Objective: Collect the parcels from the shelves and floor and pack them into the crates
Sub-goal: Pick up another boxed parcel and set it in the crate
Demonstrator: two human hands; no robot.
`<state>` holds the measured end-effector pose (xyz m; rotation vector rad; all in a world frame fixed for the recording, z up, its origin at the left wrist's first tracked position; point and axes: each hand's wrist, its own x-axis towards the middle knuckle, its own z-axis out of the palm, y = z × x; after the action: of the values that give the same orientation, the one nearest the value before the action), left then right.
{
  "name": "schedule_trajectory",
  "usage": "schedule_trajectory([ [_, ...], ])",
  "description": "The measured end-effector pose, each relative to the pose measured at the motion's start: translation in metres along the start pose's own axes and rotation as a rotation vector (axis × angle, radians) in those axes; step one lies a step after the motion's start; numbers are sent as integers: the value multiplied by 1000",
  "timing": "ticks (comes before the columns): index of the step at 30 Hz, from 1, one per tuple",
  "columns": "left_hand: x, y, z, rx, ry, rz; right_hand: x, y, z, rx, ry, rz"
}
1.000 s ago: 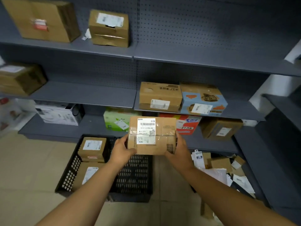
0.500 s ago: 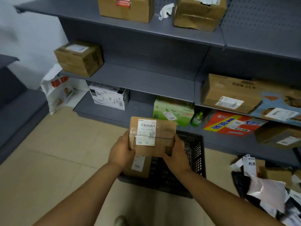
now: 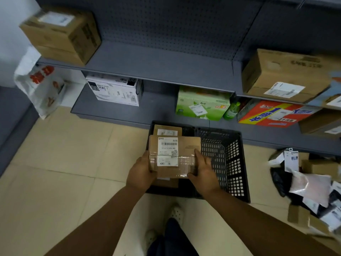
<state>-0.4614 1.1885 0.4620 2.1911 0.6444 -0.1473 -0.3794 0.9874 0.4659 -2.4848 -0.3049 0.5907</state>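
A flat brown cardboard parcel with a white label [image 3: 174, 157] is gripped at its sides by the left hand [image 3: 141, 172] and right hand [image 3: 203, 171], above the black perforated plastic crate [image 3: 230, 163]. Packing step judged in hand; lowering beside the parcels already inside is called for next.

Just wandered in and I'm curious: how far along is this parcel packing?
Early on. Done: the black crate already holds at least two brown parcels, one at its far corner. In hand: the left hand and right hand hold a labelled cardboard parcel over the crate. Left: boxes on the shelves, such as the green box, and the floor pile.
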Motion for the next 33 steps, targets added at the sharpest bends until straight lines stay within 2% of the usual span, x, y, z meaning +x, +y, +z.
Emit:
schedule_trajectory([
  [7, 43, -46, 21, 176, -84, -24, 53, 12, 43, -47, -97, -73],
  [11, 64, -65, 42, 158, -94, -38, 82, 27, 68, -108, -154, -76],
  [16, 96, -100, 77, 242, -161, 1, 116, 50, 109, -130, -202, -25],
  [19, 113, -128, 102, 343, -275, 37, 130, 70, 142, -79, -240, 45],
  [28, 177, -226, 192, 454, -390, 65, 180, 140, 261, -5, -210, 179],
  [33, 207, -271, 235, 463, -405, 22, 217, 176, 318, 48, -142, 168],
])
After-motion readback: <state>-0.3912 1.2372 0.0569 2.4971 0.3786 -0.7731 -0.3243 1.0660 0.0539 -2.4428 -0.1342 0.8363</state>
